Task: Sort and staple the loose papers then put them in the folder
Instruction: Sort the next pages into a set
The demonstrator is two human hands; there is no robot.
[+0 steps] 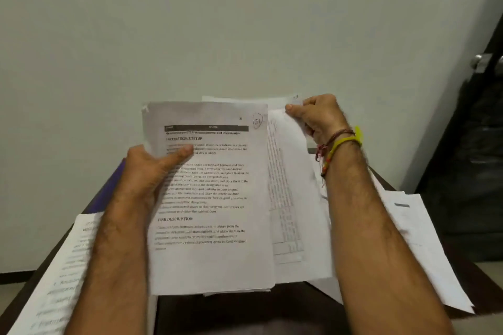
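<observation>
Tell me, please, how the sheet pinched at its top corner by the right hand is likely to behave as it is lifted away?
Probably floppy: the sheet is thin and the right hand pinches only its top corner. It likely weighs very little. It may sag or crease, since nothing supports its lower edge.

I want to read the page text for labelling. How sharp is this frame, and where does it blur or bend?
Head view: headings on the printed sheet held by the left hand are readable, body text soft; the page pinched by the right hand is smeared; papers on the table at the left edge are streaked; wide-angle bend tilts the door; lighting even, no glare.
</observation>
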